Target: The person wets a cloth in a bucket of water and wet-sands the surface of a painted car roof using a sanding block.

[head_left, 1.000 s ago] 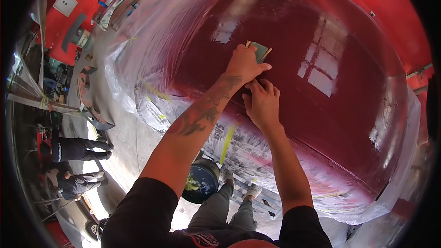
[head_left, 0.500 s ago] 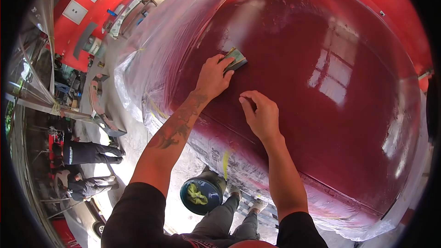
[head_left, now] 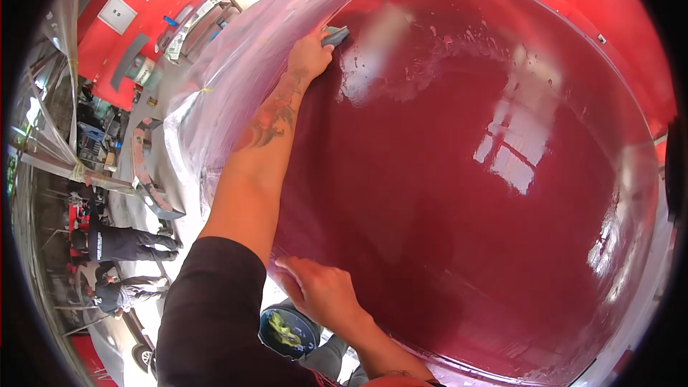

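My left hand (head_left: 312, 55) is closed on a grey-green sanding block (head_left: 335, 36), at the upper left edge of a glossy, wet dark red car panel (head_left: 430, 193). Clear plastic film (head_left: 229, 64) covers the area beside the panel. Lower down, my right hand (head_left: 322, 294) is loosely bent with thumb and forefinger apart, over the panel's near left edge. Nothing shows in it.
A dark bucket (head_left: 312, 330) with a yellow-green cloth (head_left: 285, 331) stands below my right hand. Two people (head_left: 118, 244) are at the far left, near a car wheel (head_left: 143, 358). A loose bumper (head_left: 147, 172) lies on the floor.
My left hand has moved up and left across the panel with the block. My right hand has moved down and left, away from the panel's middle. The view has shifted.
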The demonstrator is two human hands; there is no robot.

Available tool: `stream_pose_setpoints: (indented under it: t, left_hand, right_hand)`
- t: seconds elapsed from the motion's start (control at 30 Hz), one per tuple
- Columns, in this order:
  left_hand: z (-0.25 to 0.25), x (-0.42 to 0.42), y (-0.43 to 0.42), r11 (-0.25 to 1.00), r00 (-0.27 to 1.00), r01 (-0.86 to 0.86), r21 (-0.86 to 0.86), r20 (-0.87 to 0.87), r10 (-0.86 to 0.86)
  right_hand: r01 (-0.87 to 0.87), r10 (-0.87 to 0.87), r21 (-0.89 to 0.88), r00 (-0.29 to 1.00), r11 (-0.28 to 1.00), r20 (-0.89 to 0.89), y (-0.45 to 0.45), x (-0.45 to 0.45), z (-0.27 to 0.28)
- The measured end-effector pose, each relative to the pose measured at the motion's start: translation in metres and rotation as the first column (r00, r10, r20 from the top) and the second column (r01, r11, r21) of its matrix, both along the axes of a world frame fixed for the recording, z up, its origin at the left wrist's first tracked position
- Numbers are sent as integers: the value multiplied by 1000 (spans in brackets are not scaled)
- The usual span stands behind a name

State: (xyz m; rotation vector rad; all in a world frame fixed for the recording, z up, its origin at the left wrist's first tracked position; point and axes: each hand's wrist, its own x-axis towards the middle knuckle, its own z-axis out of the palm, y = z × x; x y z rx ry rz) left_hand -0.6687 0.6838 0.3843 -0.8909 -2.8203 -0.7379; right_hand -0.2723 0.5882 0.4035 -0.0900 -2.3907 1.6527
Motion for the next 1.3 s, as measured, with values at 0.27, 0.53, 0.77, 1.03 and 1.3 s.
stream_pose_setpoints:
  t: [0.27,0.53,0.77,1.03,1.3]
  left_hand:
    - [-2,175,-91,906,886,423,2,-211,-413]
    - [-4,-9,39,988,984,140,65,-116,-132]
    - [11,155,-23,824,799,560,-88,-204,-565]
    - [-1,2,43,973,962,228,-26,-149,-229]
    - [-5,122,-99,916,899,392,-82,-175,-400]
  right_hand:
    - [-100,106,-160,994,982,23,2,-2,-6]
    - [-304,328,-227,942,925,73,11,-3,-9]
    - [-391,445,-399,894,829,47,15,-8,-14]
    - [-462,548,-397,825,793,134,22,-8,-10]
    - [-439,522,-422,846,794,103,17,-9,-11]
